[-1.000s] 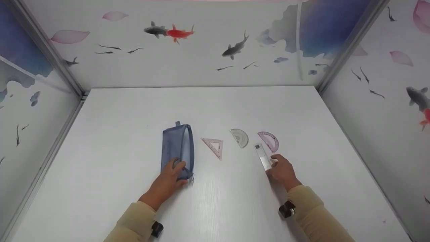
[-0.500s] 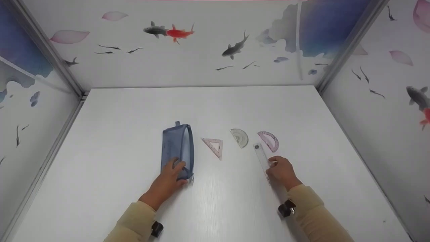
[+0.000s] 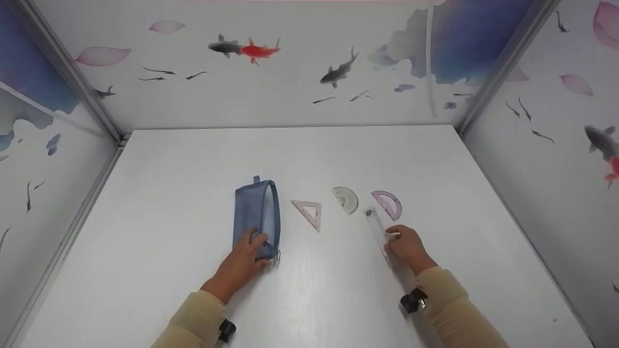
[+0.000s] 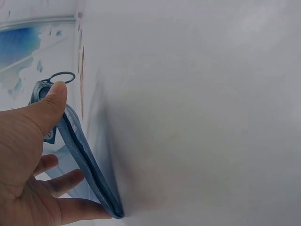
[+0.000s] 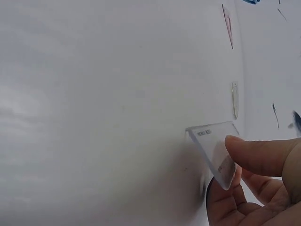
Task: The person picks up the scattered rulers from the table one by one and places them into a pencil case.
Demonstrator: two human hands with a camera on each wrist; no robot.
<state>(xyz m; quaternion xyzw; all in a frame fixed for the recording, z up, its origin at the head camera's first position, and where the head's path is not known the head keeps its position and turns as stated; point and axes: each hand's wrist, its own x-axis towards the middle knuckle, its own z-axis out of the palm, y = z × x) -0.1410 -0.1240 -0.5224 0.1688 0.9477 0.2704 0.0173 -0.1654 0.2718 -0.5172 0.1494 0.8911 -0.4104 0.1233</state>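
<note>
A blue zip pencil case [image 3: 247, 208] lies lengthwise on the table, its mouth gaping along the right side. My left hand [image 3: 242, 263] grips its near end. In the left wrist view the thumb [image 4: 59, 96] presses beside the zip's ring pull [image 4: 62, 77], with the fingers spread along the case. My right hand [image 3: 408, 247] pinches a clear straight ruler [image 3: 375, 224] by its right edge, between thumb and curled fingers. In the right wrist view the ruler [image 5: 214, 146] is tilted, one long edge lower. Its far end reaches close to a pink protractor [image 3: 388, 205].
Between the hands lie a pink set square [image 3: 309, 214] and a clear protractor [image 3: 345, 199], both flat on the white table [image 3: 300, 154]. Printed panels with fish [image 3: 258, 50] stand along the back and both sides.
The ruler has turned slightly in my right hand: its bright glare is gone and its near end now shows below the fingers. The left hand and pencil case stay put.
</note>
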